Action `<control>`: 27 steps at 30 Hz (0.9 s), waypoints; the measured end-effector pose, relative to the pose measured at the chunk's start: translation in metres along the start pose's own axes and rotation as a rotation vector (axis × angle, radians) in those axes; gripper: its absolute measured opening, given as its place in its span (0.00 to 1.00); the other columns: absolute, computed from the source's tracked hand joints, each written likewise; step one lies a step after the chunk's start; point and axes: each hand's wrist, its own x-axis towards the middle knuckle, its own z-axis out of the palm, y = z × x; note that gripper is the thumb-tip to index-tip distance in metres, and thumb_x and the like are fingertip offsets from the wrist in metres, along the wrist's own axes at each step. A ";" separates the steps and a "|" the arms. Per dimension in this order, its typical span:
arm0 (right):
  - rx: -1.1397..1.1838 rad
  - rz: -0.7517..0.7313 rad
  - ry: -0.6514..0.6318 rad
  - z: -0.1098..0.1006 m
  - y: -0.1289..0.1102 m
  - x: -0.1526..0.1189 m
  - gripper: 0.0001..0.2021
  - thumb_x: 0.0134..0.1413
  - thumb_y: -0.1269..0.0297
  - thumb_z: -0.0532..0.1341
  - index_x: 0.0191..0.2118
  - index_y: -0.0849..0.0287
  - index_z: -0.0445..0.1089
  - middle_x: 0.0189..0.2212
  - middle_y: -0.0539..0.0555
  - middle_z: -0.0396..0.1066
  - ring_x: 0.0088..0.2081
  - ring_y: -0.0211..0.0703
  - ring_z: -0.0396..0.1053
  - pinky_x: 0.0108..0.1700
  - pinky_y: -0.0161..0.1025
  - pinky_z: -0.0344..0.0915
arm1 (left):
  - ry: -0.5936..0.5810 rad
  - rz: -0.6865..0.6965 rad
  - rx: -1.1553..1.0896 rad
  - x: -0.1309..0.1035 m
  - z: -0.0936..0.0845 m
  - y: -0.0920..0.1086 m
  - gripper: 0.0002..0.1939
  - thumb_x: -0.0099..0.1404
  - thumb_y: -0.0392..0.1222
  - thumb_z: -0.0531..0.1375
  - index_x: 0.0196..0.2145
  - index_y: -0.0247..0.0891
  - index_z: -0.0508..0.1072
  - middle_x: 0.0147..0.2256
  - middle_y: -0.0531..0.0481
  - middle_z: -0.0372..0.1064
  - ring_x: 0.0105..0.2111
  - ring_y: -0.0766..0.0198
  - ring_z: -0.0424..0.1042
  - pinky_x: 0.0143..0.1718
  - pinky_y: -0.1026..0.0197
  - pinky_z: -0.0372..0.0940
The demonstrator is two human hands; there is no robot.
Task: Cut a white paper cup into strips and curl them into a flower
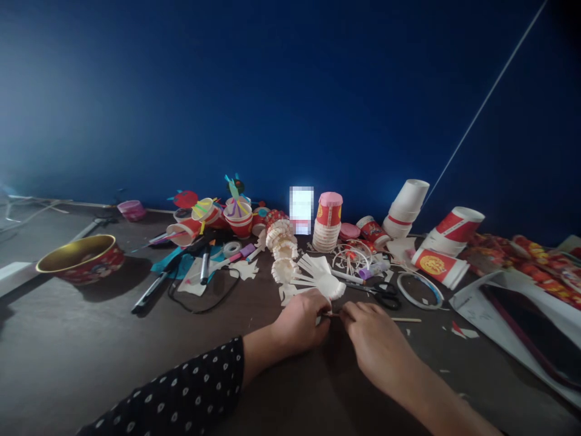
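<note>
My left hand [302, 321] is closed in a pinch around the left end of a thin wooden stick [407, 320]. A small pale bit, perhaps paper, shows by its thumb. My right hand [374, 333] has its fingers closed on the same stick, whose free end sticks out to the right. Just beyond my hands lies a white paper piece cut into strips [320, 275]. Curled, fringed white paper shapes [284, 260] run away from my left hand. Black-handled scissors [385, 295] lie beyond my right hand, partly among paper scraps.
A stack of paper cups [327, 230] stands at the back middle, with more cups [447, 233] at the right. On the left are a gold-rimmed bowl [82, 260], a box cutter [149, 293] and a marker [205, 266]. A tape roll [420, 290] and a dark phone-like device [535, 327] lie right.
</note>
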 end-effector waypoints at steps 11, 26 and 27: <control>0.010 0.012 0.021 0.007 0.002 0.003 0.16 0.55 0.79 0.50 0.44 0.63 0.72 0.41 0.58 0.70 0.42 0.48 0.66 0.43 0.42 0.57 | 0.035 -0.054 0.028 0.000 0.000 0.002 0.13 0.44 0.26 0.53 0.30 0.35 0.66 0.26 0.51 0.62 0.27 0.64 0.61 0.27 0.65 0.55; 0.034 0.036 -0.020 0.005 0.003 0.002 0.17 0.56 0.78 0.49 0.47 0.63 0.70 0.42 0.61 0.68 0.45 0.49 0.63 0.46 0.42 0.58 | -0.031 -0.013 0.021 0.005 -0.001 -0.001 0.08 0.61 0.34 0.57 0.25 0.34 0.72 0.27 0.48 0.68 0.31 0.63 0.66 0.32 0.65 0.59; 0.043 0.035 -0.021 0.004 0.004 0.001 0.18 0.56 0.78 0.49 0.47 0.62 0.70 0.42 0.61 0.68 0.45 0.49 0.62 0.47 0.42 0.58 | -0.031 -0.018 0.037 0.006 -0.001 -0.001 0.08 0.60 0.33 0.57 0.24 0.34 0.72 0.27 0.48 0.68 0.31 0.64 0.66 0.32 0.65 0.59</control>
